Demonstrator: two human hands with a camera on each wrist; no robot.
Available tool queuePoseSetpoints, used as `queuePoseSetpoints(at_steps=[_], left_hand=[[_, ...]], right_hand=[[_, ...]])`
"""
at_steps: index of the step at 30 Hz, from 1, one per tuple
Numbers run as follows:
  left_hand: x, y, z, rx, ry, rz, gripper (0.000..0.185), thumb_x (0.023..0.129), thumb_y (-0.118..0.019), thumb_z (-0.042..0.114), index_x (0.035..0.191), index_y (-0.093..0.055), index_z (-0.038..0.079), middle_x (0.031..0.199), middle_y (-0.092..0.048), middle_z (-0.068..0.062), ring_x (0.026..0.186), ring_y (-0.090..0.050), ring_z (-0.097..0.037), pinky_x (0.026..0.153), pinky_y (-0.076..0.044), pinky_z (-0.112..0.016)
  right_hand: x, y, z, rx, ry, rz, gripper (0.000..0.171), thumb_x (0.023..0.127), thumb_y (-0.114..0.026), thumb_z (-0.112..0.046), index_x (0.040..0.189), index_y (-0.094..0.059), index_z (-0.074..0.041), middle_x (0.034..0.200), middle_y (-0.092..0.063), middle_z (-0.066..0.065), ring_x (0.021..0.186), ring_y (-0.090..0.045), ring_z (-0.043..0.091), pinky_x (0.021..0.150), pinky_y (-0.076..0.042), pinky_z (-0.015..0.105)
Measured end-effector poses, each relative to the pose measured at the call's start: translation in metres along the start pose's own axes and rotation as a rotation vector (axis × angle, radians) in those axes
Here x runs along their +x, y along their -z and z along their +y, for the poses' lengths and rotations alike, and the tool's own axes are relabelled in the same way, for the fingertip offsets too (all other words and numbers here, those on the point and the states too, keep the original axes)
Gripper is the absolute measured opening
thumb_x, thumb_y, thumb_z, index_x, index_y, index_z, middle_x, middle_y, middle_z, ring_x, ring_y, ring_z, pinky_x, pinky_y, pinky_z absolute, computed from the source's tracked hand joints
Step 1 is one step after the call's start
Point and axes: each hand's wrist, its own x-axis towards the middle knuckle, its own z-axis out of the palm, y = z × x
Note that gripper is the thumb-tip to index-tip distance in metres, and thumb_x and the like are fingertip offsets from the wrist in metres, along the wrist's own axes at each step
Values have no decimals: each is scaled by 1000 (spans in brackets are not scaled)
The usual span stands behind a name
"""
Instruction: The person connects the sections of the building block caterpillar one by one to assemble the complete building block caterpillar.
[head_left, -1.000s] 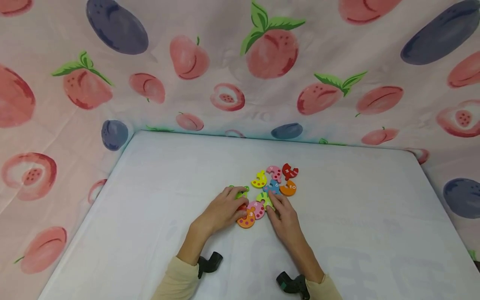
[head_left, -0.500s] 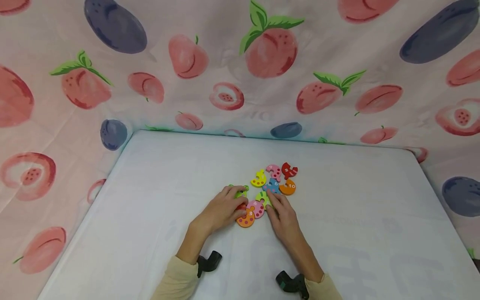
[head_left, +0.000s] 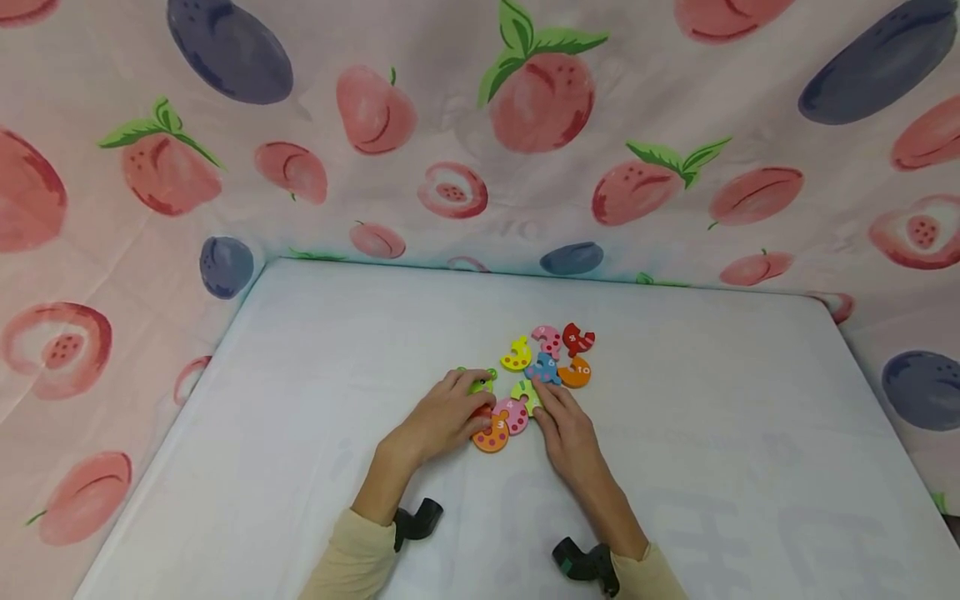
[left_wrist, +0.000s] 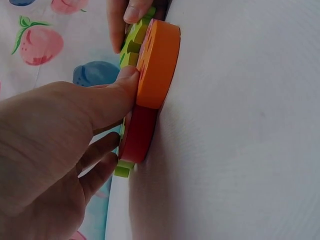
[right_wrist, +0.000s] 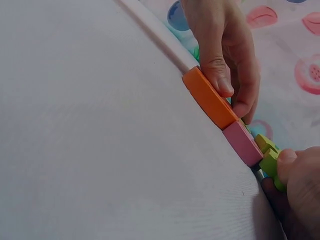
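Wooden number puzzle pieces form a joined curve on the table. A green frog-like head piece (head_left: 483, 384), a red piece (left_wrist: 141, 132), an orange piece (head_left: 491, 436) numbered 3, a pink piece (head_left: 512, 416) and a light-green piece (head_left: 525, 395) make it up. My left hand (head_left: 442, 414) grips the head end, thumb on the orange piece's top and fingers over the head and red pieces. With thumb and forefinger my right hand (head_left: 570, 429) pinches the light-green piece at the other end. Part of the red piece is hidden under my left fingers in the head view.
Beyond my right hand lie a blue piece (head_left: 542, 368), a yellow piece (head_left: 516, 355), a pink piece (head_left: 550, 338), a red piece (head_left: 577, 340) and an orange piece (head_left: 575, 372). A white cloth covers the table (head_left: 360, 350); a fruit-print curtain (head_left: 450, 100) hangs behind.
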Motion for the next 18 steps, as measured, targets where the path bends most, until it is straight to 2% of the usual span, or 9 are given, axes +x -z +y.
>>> queuePoseSetpoints(at_steps=[9, 18], left_hand=[[0, 0, 0, -6, -2, -3, 27, 88, -58, 39, 111, -61, 25, 139, -42, 0, 127, -38, -19, 105, -39, -37], [-1, 3, 1, -16, 6, -16, 27, 88, -58, 38, 111, -62, 24, 140, -42, 0, 127, -38, -19, 105, -39, -36]], right_hand=[[0, -1, 2, 56, -37, -9, 46, 94, -52, -24, 138, -42, -18, 135, -50, 2, 127, -47, 19, 101, -42, 37], [0, -3, 2, 89, -62, 7, 51, 89, -52, -10, 139, -42, -17, 134, -51, 4, 124, -49, 19, 100, -43, 37]])
